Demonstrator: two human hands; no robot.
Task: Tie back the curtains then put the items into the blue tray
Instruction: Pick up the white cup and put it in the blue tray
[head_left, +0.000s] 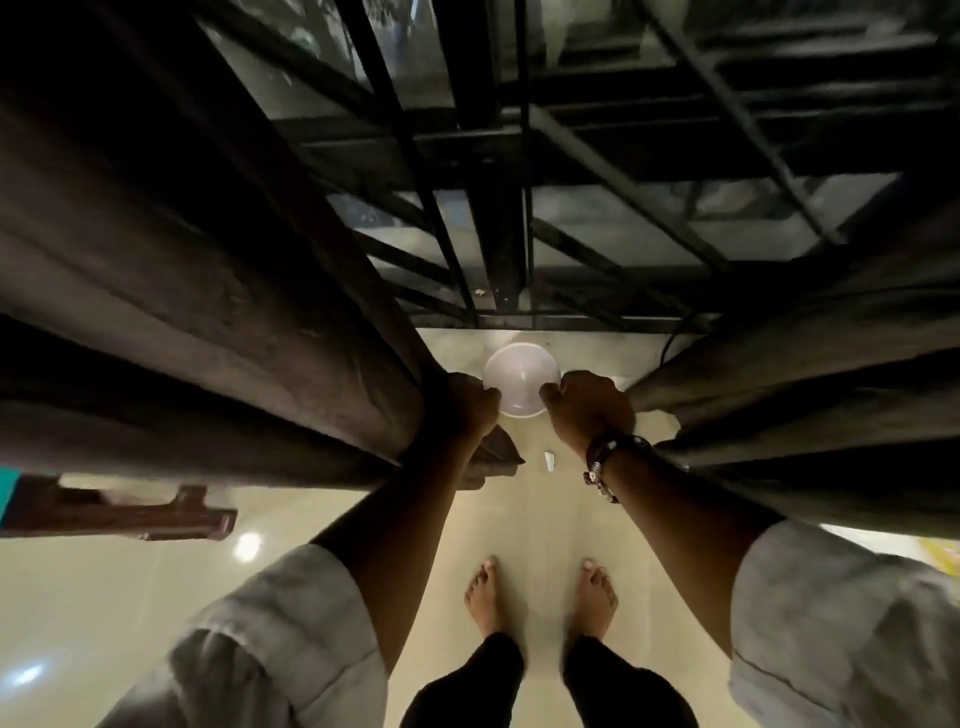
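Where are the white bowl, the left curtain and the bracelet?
white bowl (521, 378): head view, its inside.
left curtain (208, 322): head view, a middle fold.
bracelet (602, 465): head view, band on the right wrist.

Open gap between curtains (208, 312), perhaps barred

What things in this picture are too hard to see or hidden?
- Blue tray: nowhere in the head view, so its place cannot be told.
- Left hand: its fingertips are buried in the left curtain.
- Right hand: what it grips of the right curtain is hidden behind the fist.
- Small white thing on the floor: too small to name.
- White bowl: its contents are unclear in the dim light.
- Outside the window: dark and blurred.
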